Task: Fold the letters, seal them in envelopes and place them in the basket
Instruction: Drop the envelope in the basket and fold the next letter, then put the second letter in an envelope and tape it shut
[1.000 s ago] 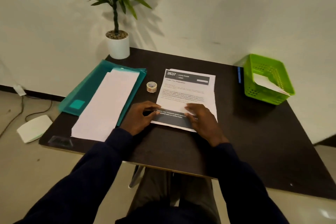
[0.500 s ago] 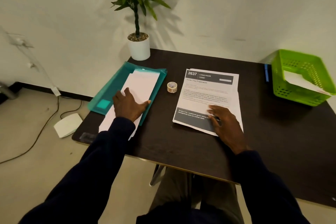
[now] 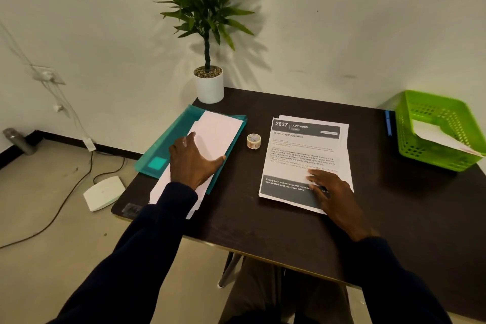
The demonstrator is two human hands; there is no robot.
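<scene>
We look down on a dark table (image 3: 263,223) where a person in dark sleeves sits among paperwork. At our eleven o'clock the left hand (image 3: 194,163) lies flat and released, fingers spread and thumb out, on a stack of white envelopes (image 3: 221,131). The stack rests on a teal folder (image 3: 168,147) along the table's left side.

At one o'clock the right hand (image 3: 334,192) is likewise released. Its fingers lie stretched across the lower right part of the top sheet, over the dark printed band.

The letters (image 3: 302,150), a small pile of printed sheets headed "2637 Living Room", lie flat and unfolded near the middle of the table.

Between the two piles, at twelve o'clock, a roll of tape (image 3: 253,141) stands on the tabletop, touching neither.

The green basket (image 3: 420,151) sits at two o'clock on the far right corner, well apart from the letters, with one white envelope (image 3: 436,134) leaning inside it. A blue pen (image 3: 388,123) lies just beside its left wall.

A potted plant (image 3: 209,87) stands at the table's far edge, against the wall, a little left of twelve o'clock.

On the floor at nine o'clock we see a white device (image 3: 104,192) and trailing cables (image 3: 65,200).
</scene>
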